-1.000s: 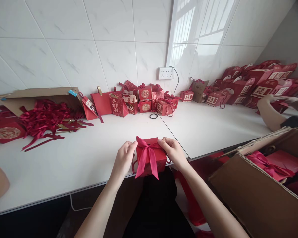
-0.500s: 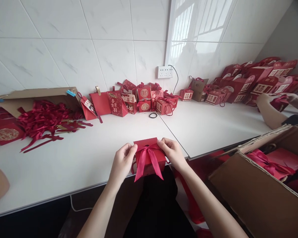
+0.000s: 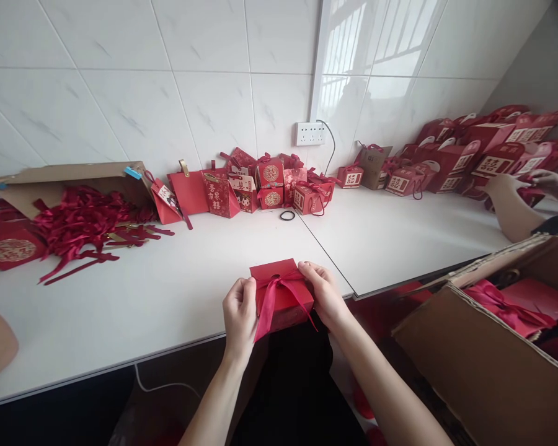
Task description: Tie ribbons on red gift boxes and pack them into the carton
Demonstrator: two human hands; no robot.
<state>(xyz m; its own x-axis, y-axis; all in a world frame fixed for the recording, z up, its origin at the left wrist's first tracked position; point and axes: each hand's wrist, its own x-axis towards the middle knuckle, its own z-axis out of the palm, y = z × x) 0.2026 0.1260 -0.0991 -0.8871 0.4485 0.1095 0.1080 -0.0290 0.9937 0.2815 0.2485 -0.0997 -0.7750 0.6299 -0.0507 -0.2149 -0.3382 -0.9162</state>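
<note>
Red satin ribbon (image 3: 268, 303) spans a small red cardboard box (image 3: 286, 308) at the front edge of the white tabletop (image 3: 167, 297). Fingers (image 3: 250, 297) of the left hand (image 3: 240, 308) and right hand (image 3: 324, 291) grip the ribbon beside its knot (image 3: 278, 282). Apparent step: bow adjustment. Next move likely requires even tension.

A ribbon bow (image 3: 278, 282) is on the gift box (image 3: 286, 303), between left hand (image 3: 242, 302) and right hand (image 3: 324, 290); behind, gift boxes (image 3: 272, 176) stand by the wall (image 3: 214, 111); back left, ribbons (image 3: 84, 217) lie before a carton (image 3: 88, 172); front right is a cardboard box (image 3: 488, 365).
</note>
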